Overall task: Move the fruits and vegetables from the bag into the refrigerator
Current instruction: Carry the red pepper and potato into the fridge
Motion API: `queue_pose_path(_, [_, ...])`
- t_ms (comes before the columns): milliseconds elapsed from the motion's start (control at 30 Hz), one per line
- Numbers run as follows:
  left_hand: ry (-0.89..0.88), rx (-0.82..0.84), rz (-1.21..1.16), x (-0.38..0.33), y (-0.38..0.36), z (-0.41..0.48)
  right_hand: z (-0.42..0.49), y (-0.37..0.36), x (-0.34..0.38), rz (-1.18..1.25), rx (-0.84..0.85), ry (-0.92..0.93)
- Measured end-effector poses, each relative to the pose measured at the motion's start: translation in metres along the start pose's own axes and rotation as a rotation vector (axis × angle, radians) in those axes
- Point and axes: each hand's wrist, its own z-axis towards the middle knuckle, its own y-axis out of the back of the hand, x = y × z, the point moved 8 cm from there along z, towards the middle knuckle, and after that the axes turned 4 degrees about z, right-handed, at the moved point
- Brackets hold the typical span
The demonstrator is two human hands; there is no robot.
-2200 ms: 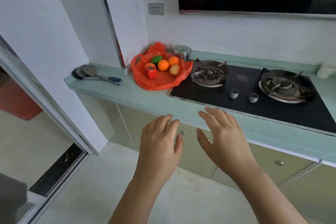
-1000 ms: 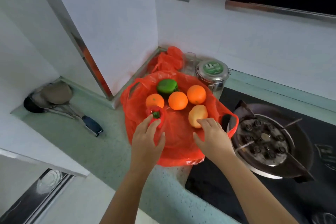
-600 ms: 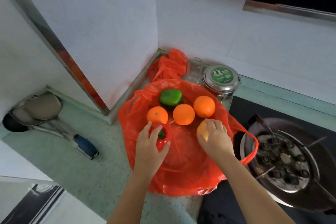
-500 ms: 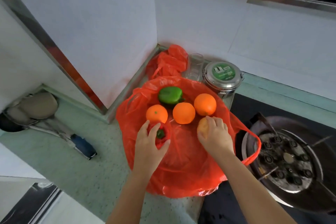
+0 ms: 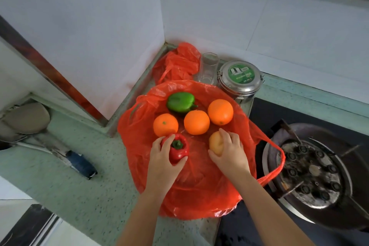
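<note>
At mid-frame, on the bag [image 5: 199, 191] spread over the desk [image 5: 69, 195], our left grip [image 5: 161, 164] curls round the red pepper [image 5: 179, 152] and our right grip [image 5: 229, 154] curls round the yellow fruit [image 5: 215, 144]. Above them, on the bag, lie 3 oranges [image 5: 196, 122] and 1 green pepper [image 5: 180, 102].

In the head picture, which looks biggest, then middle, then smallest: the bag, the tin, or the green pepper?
1. bag
2. tin
3. green pepper
The tin stands a bit farther back than the pepper, so it may be even bigger than it looks.
</note>
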Motion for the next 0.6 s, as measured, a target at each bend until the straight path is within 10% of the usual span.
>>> queue_pose_path(600, [0.024, -0.157, -0.184, -0.037, 0.069, -0.090, -0.082, 0.036, 0.047, 0.164, -0.057, 0.323])
